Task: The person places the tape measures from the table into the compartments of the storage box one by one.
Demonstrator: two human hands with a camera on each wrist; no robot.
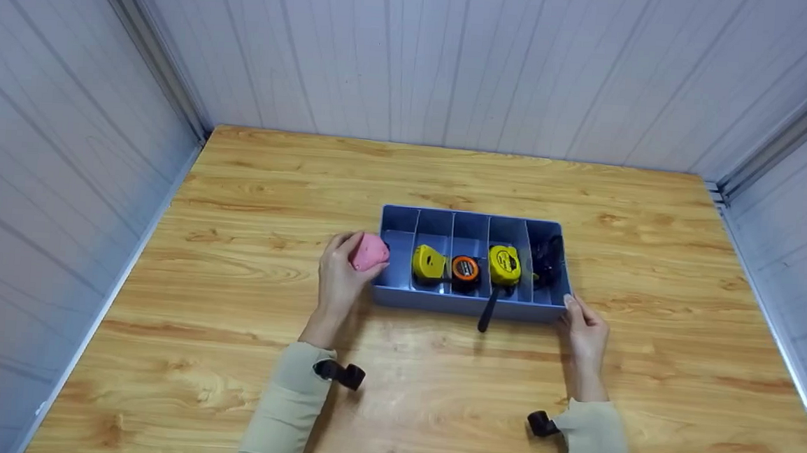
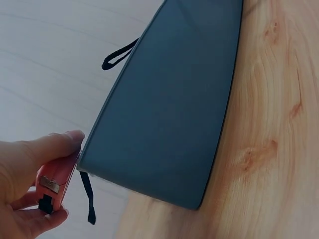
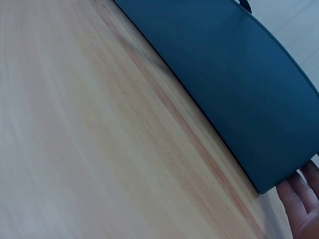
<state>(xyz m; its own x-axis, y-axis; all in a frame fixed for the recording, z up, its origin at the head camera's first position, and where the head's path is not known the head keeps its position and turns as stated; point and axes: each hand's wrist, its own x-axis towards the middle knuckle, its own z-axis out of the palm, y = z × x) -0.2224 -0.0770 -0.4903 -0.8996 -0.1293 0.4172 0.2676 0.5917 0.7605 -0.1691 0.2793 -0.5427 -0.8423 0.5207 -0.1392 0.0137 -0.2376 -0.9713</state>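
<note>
My left hand (image 1: 344,279) grips a pink tape measure (image 1: 372,252) at the left rim of a blue-grey divided box (image 1: 469,305). In the left wrist view the tape measure (image 2: 56,174) shows its metal end hook, and a black strap (image 2: 88,199) hangs beside it. At the front right corner of the box, my right hand (image 1: 587,332) pinches the wall, thumb over the rim and fingers (image 3: 299,194) along the outside. Inside the box lie a yellow tape measure (image 1: 429,263), an orange-and-black one (image 1: 466,269), another yellow one (image 1: 505,262) and a dark item (image 1: 547,260) of unclear kind.
A black strap (image 1: 488,312) hangs over the box's front wall. The box stands on a wood-grain table (image 1: 272,190), with pale panel walls (image 1: 421,59) behind and at both sides. A black wrist camera mount sits on each sleeve (image 1: 291,402).
</note>
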